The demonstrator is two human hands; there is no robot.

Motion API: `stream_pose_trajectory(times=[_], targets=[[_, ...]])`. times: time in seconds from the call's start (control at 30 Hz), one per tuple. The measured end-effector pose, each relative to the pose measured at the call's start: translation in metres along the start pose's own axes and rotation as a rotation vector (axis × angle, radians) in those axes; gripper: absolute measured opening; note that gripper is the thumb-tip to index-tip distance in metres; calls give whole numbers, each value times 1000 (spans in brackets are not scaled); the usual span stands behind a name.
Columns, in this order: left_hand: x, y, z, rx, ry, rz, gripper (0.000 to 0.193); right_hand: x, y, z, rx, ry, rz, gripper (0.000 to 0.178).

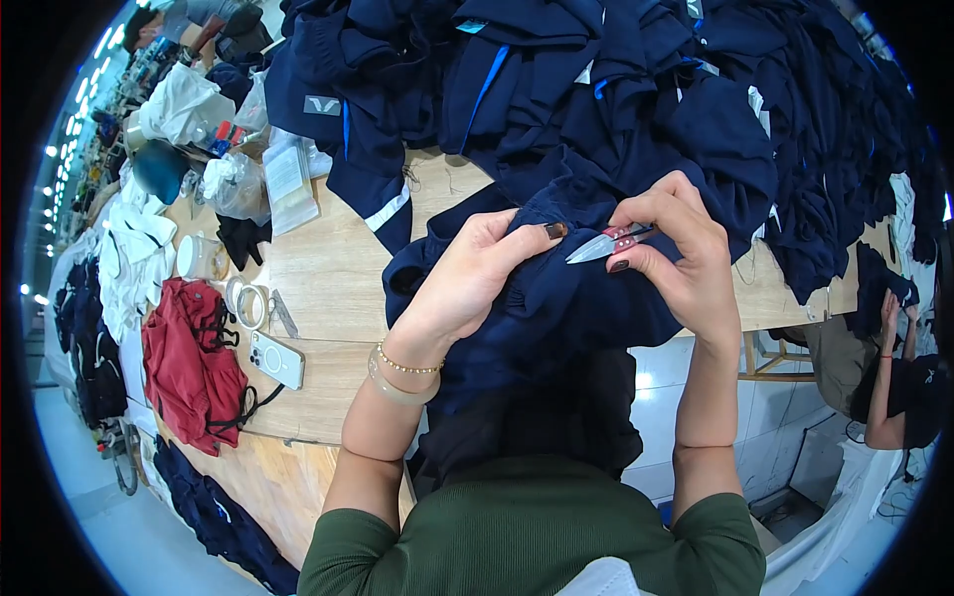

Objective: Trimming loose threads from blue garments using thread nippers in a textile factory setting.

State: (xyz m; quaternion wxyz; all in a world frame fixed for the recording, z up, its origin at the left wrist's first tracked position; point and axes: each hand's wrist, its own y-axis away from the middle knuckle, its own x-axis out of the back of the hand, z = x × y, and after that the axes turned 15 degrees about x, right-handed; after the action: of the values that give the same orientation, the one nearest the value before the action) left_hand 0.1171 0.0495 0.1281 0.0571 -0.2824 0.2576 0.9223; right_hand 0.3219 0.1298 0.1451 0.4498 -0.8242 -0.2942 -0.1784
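The cloth (pixel 586 308) is dark blue, the snips (pixel 596 248) silver and red, the shirt (pixel 547 526) dark green, the bench (pixel 338 298) light brown

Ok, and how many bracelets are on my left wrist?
2. A gold beaded bracelet sits nearer your left hand, and a pale bangle is just behind it, farther from the hand. No others seem hidden.

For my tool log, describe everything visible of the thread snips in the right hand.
The thread snips have a metal-looking silver end tapering to a point and a reddish handle with pale spots. They slant over the navy garment, tip toward the person's left and slightly toward the body. The right hand pinches the handle between thumb and forefinger, hiding part of it. Whether the blades part or the tip touches the garment is unclear.
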Motion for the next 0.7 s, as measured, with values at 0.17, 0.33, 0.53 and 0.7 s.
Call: stream_pose_trajectory(times=[0.17, 0.33, 0.53, 0.7], targets=[[1, 0, -1, 11, -9, 22, 13, 1, 1, 0, -3, -4, 1, 23], [1, 0, -2, 10, -1, 7, 14, 1, 2, 0, -16, -12, -40, 23], [0, 1, -1, 28, -3, -17, 13, 0, 5, 0, -44, -71, 26, 22], [-1, 1, -3, -1, -377, -39, 28, -7, 17, 5, -212, -470, 252, 30]])
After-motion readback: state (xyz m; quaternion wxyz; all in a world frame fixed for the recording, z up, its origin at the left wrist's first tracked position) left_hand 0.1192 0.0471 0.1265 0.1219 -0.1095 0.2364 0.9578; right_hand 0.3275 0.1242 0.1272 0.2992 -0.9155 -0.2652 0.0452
